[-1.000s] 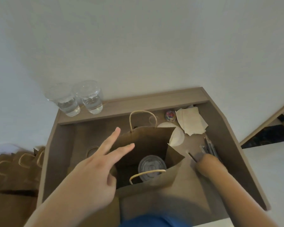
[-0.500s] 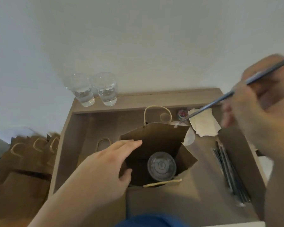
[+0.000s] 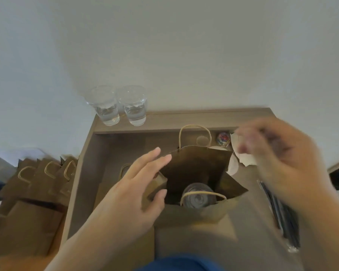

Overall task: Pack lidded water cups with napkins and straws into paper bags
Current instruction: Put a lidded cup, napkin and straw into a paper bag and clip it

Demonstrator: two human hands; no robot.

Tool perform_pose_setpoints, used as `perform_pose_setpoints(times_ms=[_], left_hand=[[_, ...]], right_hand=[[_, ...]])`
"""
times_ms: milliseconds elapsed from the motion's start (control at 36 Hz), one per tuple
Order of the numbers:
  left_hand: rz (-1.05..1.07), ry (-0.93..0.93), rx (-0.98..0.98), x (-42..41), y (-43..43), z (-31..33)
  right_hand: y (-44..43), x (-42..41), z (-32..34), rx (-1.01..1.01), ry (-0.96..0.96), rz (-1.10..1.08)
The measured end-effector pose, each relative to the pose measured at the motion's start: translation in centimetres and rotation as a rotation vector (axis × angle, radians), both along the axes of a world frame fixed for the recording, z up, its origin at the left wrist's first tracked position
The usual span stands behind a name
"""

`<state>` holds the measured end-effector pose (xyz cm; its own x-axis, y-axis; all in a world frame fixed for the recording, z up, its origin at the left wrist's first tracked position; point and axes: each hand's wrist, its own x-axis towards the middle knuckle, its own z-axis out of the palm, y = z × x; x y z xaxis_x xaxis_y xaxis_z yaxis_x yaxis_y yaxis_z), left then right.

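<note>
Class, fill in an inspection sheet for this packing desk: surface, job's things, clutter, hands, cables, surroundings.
Surface: brown desk with a raised back shelf.
Job's things: open paper bag standing at centre, one lidded cup inside; two lidded water cups on the shelf; napkins and dark straws to the right; spare bags stacked left of the desk.
Clutter: small colourful object below the shelf, too small to identify.
Hands: left hand at the bag's left rim, fingers straight; right hand over the napkins, motion-blurred, grip unclear.
Cables: nothing seen.
Surroundings: plain pale wall.
</note>
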<state>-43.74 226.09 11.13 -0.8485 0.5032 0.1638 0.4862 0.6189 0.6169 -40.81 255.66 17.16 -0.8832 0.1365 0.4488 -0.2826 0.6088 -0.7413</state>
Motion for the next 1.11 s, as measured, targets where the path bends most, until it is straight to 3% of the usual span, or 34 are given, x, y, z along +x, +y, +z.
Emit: perform_pose_setpoints(times_ms=[83, 139, 222, 306, 444, 528, 639, 833, 1111], left_hand=[[0.094, 0.046, 0.23, 0.4, -0.8, -1.2], [0.125, -0.02, 0.272, 0.5, -1.8, -2.6], [0.138, -0.308, 0.154, 0.1, -3.1, -5.5], [0.126, -0.549, -0.05, -0.7, -2.9, -9.3], [0.082, -0.614, -0.198, -1.6, -1.3, -14.5], [0.119, -0.623, -0.272, -2.3, -0.6, -16.2], [0.13, -0.595, -0.304, -2.7, -0.2, -16.6], [0.151, -0.478, -0.296, -2.9, 0.9, -14.4], [0.062, -0.415, 0.066, -2.3, 1.4, -9.7]], right_hand=[[3.1, 0.7, -2.0, -0.063, -0.005, 0.007], [4.2, 1.6, -4.7, -0.091, -0.104, 0.082], [4.6, 3.3, -9.5, -0.193, -0.339, 0.189], [4.2, 3.9, -14.4, -0.161, -0.59, 0.214], [3.4, 2.9, -21.2, -0.075, -0.818, 0.164], [3.4, 2.4, -23.9, -0.122, -0.905, 0.201], [3.5, 2.1, -24.6, -0.035, -0.87, 0.197], [2.9, 2.0, -20.1, -0.021, -0.79, 0.191], [3.3, 2.7, -14.0, -0.187, -0.676, 0.212]])
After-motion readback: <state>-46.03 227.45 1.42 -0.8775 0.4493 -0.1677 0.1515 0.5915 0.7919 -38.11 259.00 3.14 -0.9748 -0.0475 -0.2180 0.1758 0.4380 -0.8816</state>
